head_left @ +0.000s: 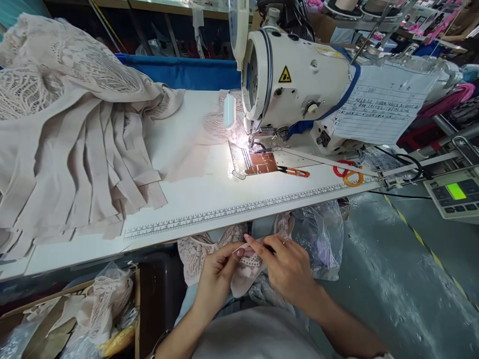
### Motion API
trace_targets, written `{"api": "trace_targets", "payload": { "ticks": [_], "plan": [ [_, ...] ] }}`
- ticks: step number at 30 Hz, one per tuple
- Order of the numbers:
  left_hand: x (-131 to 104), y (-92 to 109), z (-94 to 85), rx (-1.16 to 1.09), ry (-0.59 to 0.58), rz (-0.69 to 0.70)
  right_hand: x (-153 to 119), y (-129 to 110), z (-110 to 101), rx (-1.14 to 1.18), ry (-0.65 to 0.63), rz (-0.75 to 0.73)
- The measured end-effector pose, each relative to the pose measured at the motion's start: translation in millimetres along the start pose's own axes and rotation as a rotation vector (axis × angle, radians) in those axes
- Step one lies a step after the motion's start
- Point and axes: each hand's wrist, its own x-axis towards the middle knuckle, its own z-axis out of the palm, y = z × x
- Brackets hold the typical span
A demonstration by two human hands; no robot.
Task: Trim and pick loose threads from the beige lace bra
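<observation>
Evidently, a pale lace garment [245, 281] is held just below the front edge of the white surface [187, 192], above the lap of the person. Its edge is pinched by the left hand [219, 271] between thumb and fingers, and the same stretch of edge is grasped by the right hand [288, 269], so that the grip is closed on the fabric on both sides, with the fingertips of the two hands brought close together. A ring is worn on the right hand.

On the surface, a sewing machine [303, 82] is mounted, and the area around its needle is brightly lit. Beside the needle area, a small orange-handled tool [297, 172] is laid, and farther right red and orange loops [353, 177] are seen. Along the front edge, a ruler scale [209, 218] is marked. The left end is covered by a heap of pale fabric [86, 134], its strips spread toward the front. A written sheet [377, 102] is fixed at the right of the machine. Below the surface at left, lace scraps [107, 294] are contained in an open box [137, 314]
</observation>
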Motion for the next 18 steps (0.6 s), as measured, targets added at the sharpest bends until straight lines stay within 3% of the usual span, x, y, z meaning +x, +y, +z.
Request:
{"api": "trace_targets", "payload": {
  "ticks": [4,9,13,18],
  "plan": [
    [1,-1,1.4,0.001,-0.007,0.001,-1,0,4,0.06,0.017,0.019],
    [5,-5,2.3,0.163,-0.077,0.011,-4,-5,11,0.368,-0.033,0.129],
    [9,-4,2.3,0.329,-0.213,0.118,0,-5,9,0.967,-0.113,0.412],
    [5,1,8.2,0.314,-0.328,0.142,4,0,11,1.654,0.012,0.729]
  ]
}}
